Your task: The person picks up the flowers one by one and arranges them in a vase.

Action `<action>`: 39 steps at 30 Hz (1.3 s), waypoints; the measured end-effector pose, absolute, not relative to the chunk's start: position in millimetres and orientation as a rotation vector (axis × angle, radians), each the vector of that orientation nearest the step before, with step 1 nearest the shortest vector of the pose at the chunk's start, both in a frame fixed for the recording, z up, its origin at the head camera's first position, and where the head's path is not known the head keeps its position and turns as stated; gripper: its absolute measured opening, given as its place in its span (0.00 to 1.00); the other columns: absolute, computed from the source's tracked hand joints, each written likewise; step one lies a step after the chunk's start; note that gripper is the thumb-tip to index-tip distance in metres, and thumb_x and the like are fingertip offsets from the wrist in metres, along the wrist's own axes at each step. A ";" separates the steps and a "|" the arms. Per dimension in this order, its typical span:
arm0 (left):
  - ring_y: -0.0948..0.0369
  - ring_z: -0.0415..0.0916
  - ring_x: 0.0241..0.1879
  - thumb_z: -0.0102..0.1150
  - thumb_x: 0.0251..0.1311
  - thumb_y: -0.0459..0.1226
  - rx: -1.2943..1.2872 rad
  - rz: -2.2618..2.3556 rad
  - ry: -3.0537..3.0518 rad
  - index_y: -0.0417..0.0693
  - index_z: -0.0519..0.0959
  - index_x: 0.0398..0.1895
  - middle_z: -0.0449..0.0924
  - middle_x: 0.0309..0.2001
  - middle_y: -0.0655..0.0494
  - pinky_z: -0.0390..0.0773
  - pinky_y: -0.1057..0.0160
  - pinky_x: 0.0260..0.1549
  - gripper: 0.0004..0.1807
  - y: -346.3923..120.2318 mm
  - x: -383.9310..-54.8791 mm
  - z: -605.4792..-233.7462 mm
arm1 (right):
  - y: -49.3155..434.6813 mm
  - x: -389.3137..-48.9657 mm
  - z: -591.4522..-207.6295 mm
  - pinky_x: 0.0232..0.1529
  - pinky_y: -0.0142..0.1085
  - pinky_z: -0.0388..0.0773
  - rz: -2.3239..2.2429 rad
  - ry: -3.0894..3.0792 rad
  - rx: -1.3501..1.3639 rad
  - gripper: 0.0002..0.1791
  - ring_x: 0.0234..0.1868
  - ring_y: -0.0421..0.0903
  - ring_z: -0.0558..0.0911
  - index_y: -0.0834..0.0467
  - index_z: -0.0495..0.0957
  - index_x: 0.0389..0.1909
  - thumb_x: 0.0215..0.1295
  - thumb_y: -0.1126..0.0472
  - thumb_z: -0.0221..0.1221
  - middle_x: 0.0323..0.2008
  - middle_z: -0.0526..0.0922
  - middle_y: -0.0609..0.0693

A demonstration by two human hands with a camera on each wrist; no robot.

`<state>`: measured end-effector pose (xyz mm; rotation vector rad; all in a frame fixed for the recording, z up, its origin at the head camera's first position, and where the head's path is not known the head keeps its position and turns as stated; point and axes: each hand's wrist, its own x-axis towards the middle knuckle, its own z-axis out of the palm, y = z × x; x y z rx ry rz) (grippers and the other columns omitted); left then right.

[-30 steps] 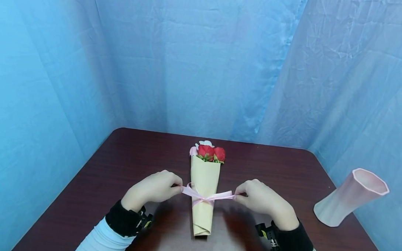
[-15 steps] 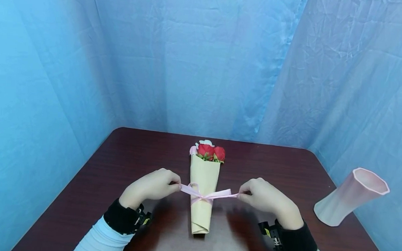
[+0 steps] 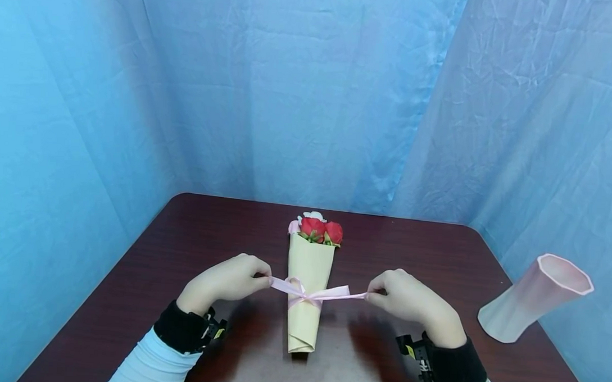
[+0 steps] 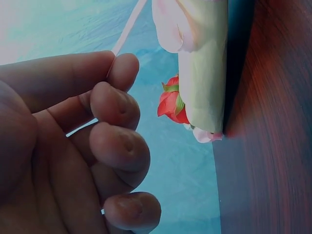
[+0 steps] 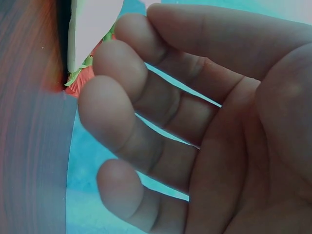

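Near the front edge of the worktop [image 3: 193, 232], about midway between its left and right sides, lies a small bouquet [image 3: 306, 295] in cream paper, with the red roses [image 3: 320, 231] pointing toward the back edge. A pink ribbon [image 3: 309, 294] goes around the middle of the cone and is crossed there into a knot. The left hand [image 3: 225, 281] pinches one ribbon end between thumb and forefinger, the other fingers [image 4: 117, 146] curled under; the right hand [image 3: 413, 304] pinches the other end, and its remaining fingers [image 5: 126, 117] are loosely bent, holding nothing else. Both ends are stretched out to the sides, so I judge that the step is tightening the knot. The next move, I think, needs an even pull from both sides, so that the light cone does not slide or turn. A pink vase [image 3: 532, 305] lies tilted at the right edge, well apart.
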<state>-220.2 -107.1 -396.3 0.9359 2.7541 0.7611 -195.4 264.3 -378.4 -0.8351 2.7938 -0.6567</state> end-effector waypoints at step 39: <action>0.65 0.64 0.20 0.58 0.70 0.35 0.883 0.802 2.702 0.58 0.82 0.25 0.70 0.19 0.64 0.69 0.65 0.21 0.14 -125.0 -223.2 -391.8 | 287.2 -196.8 -376.2 0.23 0.35 0.71 -0.691 2.767 -0.728 0.09 0.21 0.37 0.70 0.45 0.87 0.29 0.70 0.59 0.63 0.22 0.79 0.38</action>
